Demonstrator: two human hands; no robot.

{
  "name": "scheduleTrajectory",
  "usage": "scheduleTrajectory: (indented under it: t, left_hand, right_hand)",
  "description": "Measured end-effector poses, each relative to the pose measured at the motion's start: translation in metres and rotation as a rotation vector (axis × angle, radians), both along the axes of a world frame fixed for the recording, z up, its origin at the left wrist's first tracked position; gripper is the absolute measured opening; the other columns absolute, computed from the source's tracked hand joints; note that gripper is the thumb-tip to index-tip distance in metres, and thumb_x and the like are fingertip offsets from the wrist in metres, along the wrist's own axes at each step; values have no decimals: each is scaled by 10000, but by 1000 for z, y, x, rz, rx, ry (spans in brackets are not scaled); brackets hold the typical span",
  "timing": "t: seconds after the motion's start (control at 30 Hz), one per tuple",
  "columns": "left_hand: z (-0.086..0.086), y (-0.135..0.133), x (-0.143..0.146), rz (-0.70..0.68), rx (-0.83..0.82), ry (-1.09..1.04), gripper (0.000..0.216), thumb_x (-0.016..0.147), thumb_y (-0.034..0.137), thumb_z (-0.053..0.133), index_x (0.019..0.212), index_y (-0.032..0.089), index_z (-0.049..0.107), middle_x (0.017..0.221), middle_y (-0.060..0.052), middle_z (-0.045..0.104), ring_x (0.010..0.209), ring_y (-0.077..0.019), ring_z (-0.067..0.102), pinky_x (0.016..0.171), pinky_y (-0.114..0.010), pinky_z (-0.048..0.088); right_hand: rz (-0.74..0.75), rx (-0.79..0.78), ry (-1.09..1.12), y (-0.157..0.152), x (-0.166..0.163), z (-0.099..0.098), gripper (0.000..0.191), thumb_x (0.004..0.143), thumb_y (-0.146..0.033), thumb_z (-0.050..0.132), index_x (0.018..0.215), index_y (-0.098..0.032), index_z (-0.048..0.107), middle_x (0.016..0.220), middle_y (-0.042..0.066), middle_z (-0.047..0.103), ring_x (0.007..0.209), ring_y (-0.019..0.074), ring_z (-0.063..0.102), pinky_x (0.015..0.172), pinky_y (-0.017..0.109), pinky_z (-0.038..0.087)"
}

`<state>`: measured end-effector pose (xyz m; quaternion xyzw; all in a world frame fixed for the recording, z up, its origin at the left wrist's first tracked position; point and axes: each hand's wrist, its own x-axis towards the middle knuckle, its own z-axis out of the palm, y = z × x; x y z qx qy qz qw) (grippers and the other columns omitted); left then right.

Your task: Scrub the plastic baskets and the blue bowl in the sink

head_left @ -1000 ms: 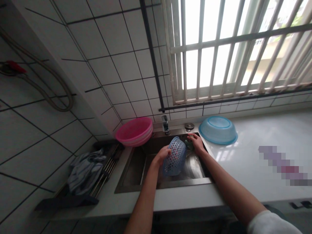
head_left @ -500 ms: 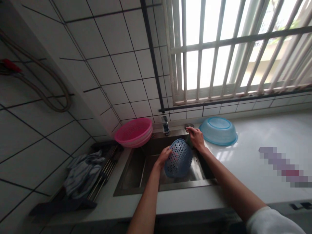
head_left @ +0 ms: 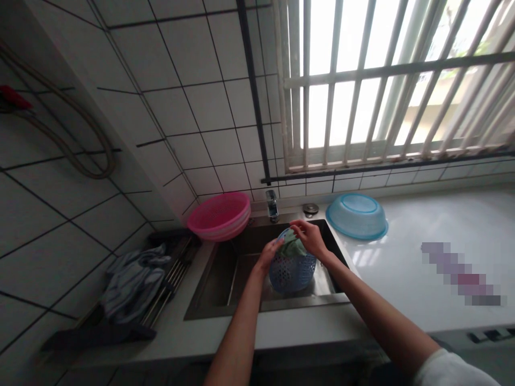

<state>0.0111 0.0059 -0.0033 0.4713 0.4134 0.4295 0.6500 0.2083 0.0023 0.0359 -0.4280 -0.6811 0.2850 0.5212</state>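
Over the steel sink (head_left: 209, 292) a blue perforated plastic basket (head_left: 293, 274) is tilted, its holed side towards me. My left hand (head_left: 269, 255) grips its left rim, thumb and fingers closed on the edge. A light green cloth (head_left: 293, 244) lies against the upper part of the basket. My right hand (head_left: 309, 237) is closed on that cloth near the rim, fingers bent. Behind them, the chrome faucet (head_left: 272, 206) stands at the sink's back edge.
A pink basin (head_left: 220, 217) sits at the sink's back left corner. An upturned light blue basin (head_left: 357, 216) rests on the white counter (head_left: 406, 214) at right, near a round drain cover (head_left: 310, 209). Striped cloth (head_left: 134, 284) lies on a rack at left. A barred window (head_left: 386, 69) is behind.
My right hand has moved left and down from the sink's right edge to the basket's top, bringing the green cloth against it. The left hand keeps its grip on the rim.
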Motion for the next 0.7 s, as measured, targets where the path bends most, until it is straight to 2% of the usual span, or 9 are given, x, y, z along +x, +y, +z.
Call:
scheduleTrajectory:
  t: [0.07, 0.13, 0.23, 0.33, 0.5, 0.63, 0.7]
  left_hand:
    - [-4, 3, -2, 4, 63, 68, 508, 757, 464, 816, 1137, 136, 739, 1072, -127, 769, 919, -254, 731, 868, -380, 553]
    - [-7, 6, -3, 47, 91, 108, 494, 757, 457, 811, 1114, 121, 751, 1054, -124, 779, 914, -251, 728, 861, -365, 550]
    - [-10, 11, -5, 136, 110, 167, 448, 805, 495, 762, 1048, 119, 773, 1013, -124, 786, 915, -243, 723, 857, -339, 539]
    - [-9, 11, -4, 169, 138, 199, 467, 811, 559, 753, 980, 125, 777, 963, -112, 778, 885, -233, 709, 820, -317, 528]
    - [-4, 7, 2, 180, 141, 236, 629, 828, 759, 648, 839, 140, 759, 820, -89, 749, 840, -238, 679, 776, -317, 529]
    - [0, 7, 4, 251, 211, 297, 642, 810, 773, 655, 814, 138, 751, 807, -74, 732, 864, -232, 661, 795, -303, 513]
    - [0, 7, 2, 267, 227, 307, 633, 809, 769, 657, 774, 142, 731, 776, -64, 711, 822, -221, 645, 775, -301, 507]
  right_hand:
    - [-141, 64, -92, 4, 10, -5, 213, 989, -301, 559, 1019, -227, 757, 976, 60, 777, 874, 215, 719, 842, 329, 555]
    - [-186, 120, -210, 4, 18, -9, 174, 961, -242, 580, 952, -233, 753, 958, 58, 761, 916, 225, 697, 889, 341, 530]
    - [-140, 155, -316, -5, 22, -18, 167, 969, -226, 583, 957, -241, 749, 960, 58, 734, 944, 223, 670, 894, 332, 512]
    - [-87, 153, -371, -12, 16, -28, 140, 970, -224, 606, 995, -245, 743, 976, 59, 711, 949, 221, 649, 888, 330, 510]
    - [-148, 188, -334, -16, -8, -33, 176, 971, -220, 608, 1102, -250, 721, 1126, 90, 681, 1084, 249, 618, 992, 396, 507]
    - [37, 323, -364, -22, -21, -28, 216, 959, -174, 592, 1115, -252, 720, 1269, 90, 661, 1222, 244, 598, 1089, 394, 473]
    - [44, 324, -424, -24, -19, -28, 199, 972, -197, 589, 1104, -256, 725, 1253, 85, 674, 1204, 245, 610, 1076, 389, 477]
